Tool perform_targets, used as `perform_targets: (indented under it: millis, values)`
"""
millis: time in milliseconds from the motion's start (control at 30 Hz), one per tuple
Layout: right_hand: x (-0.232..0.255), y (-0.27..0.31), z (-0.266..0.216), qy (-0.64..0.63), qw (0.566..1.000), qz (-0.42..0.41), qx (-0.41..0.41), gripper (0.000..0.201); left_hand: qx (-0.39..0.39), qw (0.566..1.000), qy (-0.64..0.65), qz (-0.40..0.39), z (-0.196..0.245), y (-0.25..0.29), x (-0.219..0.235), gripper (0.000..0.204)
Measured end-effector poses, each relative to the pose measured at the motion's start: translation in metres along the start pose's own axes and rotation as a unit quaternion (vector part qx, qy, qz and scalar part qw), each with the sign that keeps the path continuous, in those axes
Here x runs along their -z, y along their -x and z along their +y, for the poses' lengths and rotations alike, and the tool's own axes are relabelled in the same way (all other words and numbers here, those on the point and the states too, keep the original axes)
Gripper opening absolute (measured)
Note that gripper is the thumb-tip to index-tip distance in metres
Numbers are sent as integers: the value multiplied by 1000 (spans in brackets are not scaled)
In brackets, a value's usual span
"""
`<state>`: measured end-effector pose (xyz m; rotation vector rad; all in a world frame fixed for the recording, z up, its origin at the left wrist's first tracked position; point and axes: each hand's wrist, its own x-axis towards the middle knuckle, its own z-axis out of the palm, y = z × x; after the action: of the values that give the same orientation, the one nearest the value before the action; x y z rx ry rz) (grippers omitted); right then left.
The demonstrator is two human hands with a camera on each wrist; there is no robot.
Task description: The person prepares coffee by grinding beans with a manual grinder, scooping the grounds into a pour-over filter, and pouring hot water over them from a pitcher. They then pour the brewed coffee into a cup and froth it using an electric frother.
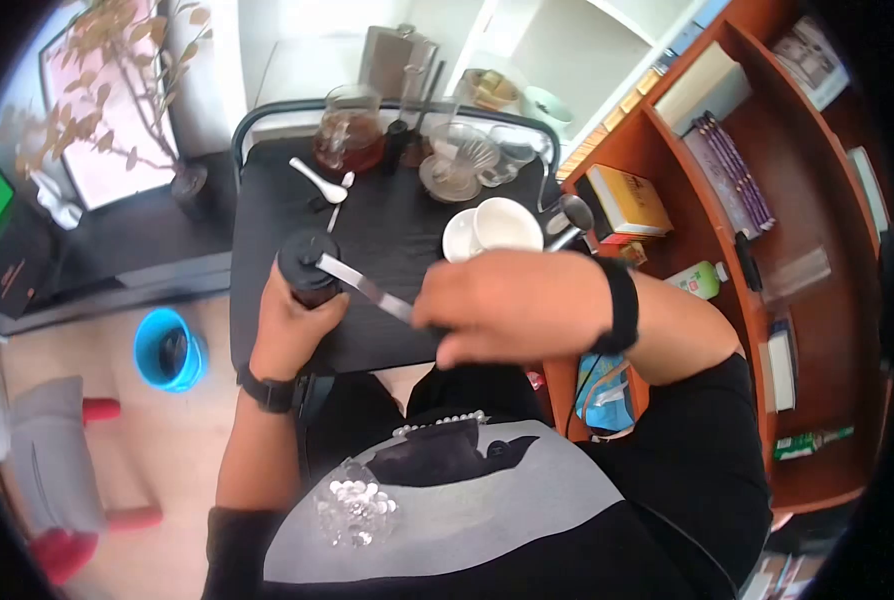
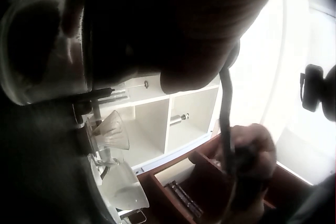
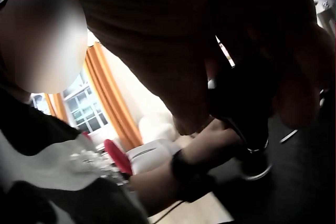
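My left hand (image 1: 289,332) grips the body of a hand coffee grinder (image 1: 309,260), a dark cylinder with a black lid, over the front left of the black table. A flat silver crank (image 1: 367,288) runs from its lid to the right, and my blurred right hand (image 1: 512,305) holds the far end. The knob is mostly hidden by the fingers. In the left wrist view, the grinder's clear lower jar (image 2: 44,50) has dark contents. A white spoon (image 1: 319,181) lies behind the grinder, and white cups (image 1: 508,222) stand beyond my right hand.
A glass pot of amber liquid (image 1: 350,140) stands at the back of the black table (image 1: 267,220). Right of it is a glass dripper (image 1: 462,150) with other glassware. A metal rail (image 1: 407,102) borders the back; a wooden bookshelf (image 1: 707,200) stands right, a blue bin (image 1: 169,350) left.
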<state>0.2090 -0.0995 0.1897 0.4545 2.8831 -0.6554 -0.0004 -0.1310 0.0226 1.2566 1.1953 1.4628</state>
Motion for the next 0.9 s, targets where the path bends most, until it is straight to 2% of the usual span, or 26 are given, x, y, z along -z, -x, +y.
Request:
perform_targets:
  millis: [67,133,200,233,267,300,333,367,400,433,467,533,600,667,733,800,867,900]
  values:
    - [-13,-15,-21,-15,997,-40,71,27,18,998,60,-30,-1,-1,0,50]
    - [-21,-43,-35,2,985,-39,167,22,31,998,44,-24,10,5,1,55]
    - [-25,-78,-55,71,978,-43,192,17,134,987,89,-9,36,21,-5,55]
    - [-33,-100,-58,95,976,-10,196,16,137,987,83,4,29,23,0,55]
    - [-35,-122,-61,119,973,25,197,15,169,949,266,-3,11,22,2,53]
    - [-31,-142,-59,104,969,44,218,16,192,877,441,-13,-8,18,5,52]
    - [-21,-164,-54,88,966,62,237,17,205,772,601,-24,-18,14,8,52]
    - [-12,-188,-47,138,961,63,229,19,104,965,239,-12,-20,9,7,36]
    - [-2,-208,-37,188,955,64,220,21,-12,986,-165,0,-20,3,5,22]
    - [12,-214,-29,177,971,46,151,23,83,991,-56,-87,-4,-4,8,49]
    - [26,-217,-19,167,982,27,81,24,-65,998,-22,11,-3,-1,-1,45]
    - [33,-230,39,213,963,124,110,27,-47,999,-15,13,0,-1,-2,45]
    - [49,-197,57,173,980,96,-28,29,-25,1000,5,12,3,1,-3,46]
    - [52,-165,89,147,980,105,-84,28,0,1000,27,10,7,1,-2,47]
    - [49,-114,83,12,982,115,-151,26,2,1000,30,1,9,2,-3,47]
    - [38,-73,93,95,982,136,-96,25,-4,1000,30,4,9,2,-4,48]
    - [26,-35,73,30,985,117,-119,24,-8,1000,27,9,8,2,-4,48]
    - [20,-21,59,43,989,101,-101,25,-11,999,45,5,8,2,-5,49]
